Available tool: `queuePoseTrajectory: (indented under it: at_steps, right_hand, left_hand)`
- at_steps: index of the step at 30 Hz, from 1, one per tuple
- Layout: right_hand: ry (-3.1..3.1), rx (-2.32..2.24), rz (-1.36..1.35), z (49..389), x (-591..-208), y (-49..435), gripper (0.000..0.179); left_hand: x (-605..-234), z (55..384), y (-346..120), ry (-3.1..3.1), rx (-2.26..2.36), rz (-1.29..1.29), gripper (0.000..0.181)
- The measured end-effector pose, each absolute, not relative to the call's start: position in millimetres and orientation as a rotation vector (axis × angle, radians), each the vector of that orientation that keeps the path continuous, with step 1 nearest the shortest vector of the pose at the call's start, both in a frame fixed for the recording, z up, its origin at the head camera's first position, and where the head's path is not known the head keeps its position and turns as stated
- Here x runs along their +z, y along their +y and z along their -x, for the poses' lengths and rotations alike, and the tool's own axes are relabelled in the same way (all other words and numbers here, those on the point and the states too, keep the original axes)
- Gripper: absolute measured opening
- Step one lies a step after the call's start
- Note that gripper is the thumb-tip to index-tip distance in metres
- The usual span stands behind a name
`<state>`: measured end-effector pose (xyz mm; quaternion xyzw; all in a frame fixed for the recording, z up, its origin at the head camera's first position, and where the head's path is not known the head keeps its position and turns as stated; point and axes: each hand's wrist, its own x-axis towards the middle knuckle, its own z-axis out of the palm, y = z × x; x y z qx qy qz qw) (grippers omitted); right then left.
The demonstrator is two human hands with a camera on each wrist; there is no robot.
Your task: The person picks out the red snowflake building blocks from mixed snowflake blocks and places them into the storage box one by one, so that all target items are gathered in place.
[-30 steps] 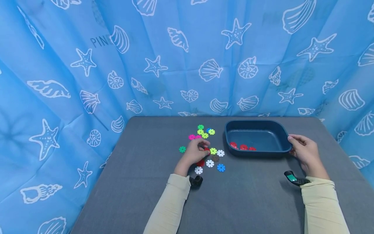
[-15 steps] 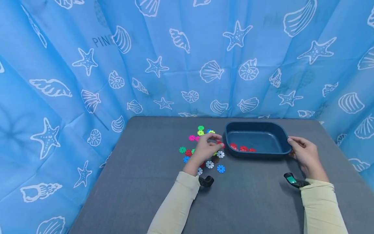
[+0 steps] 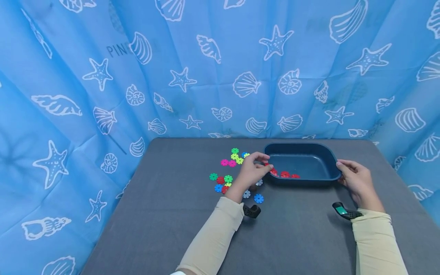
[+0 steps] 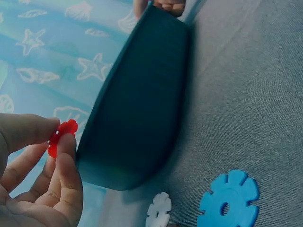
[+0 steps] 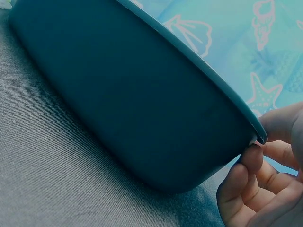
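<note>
My left hand (image 3: 251,172) pinches a red notched plastic disc (image 4: 66,126) between thumb and finger, at the left rim of a dark blue rectangular tub (image 3: 302,182). In the left wrist view the disc is held on edge, close to the tub's corner. Several red discs (image 3: 285,174) lie inside the tub, near its front left. With thumb and fingers, my right hand (image 3: 358,183) grips the tub's right rim. The tub's base rests on the grey table.
Left of the tub, loose notched discs lie scattered: pink (image 3: 224,162), green (image 3: 213,177), blue (image 3: 259,198), white (image 3: 246,194), yellow and red. My left forearm partly covers this group. A blue shell-patterned curtain (image 3: 206,76) hangs behind the grey table (image 3: 165,198).
My left hand has carried the red disc rightward from the scattered group to the tub's left rim. My right hand keeps its grip on the tub, which stays in place.
</note>
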<state>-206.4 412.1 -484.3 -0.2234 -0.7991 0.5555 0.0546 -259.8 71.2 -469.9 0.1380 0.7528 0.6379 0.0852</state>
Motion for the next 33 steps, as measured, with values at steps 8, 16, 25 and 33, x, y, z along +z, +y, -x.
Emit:
queuePoseTrajectory:
  at_steps: [8,16,25,33]
  right_hand:
    - [-2.449,1.644,0.692,207,-484,411,0.063]
    - [-2.424,1.69,0.67,206,-485,412,0.057]
    - [-2.384,1.75,0.635,204,-486,415,0.039]
    - [-2.39,1.749,0.642,205,-483,413,0.045]
  left_hand:
    - [-469,259,70,2.251,1.861,-0.405,0.026]
    - [-469,260,52,2.24,1.871,-0.477,0.027]
    - [-469,268,-6,2.394,1.783,-0.478,0.025]
    - [-481,269,-60,2.55,1.544,-0.509,0.028]
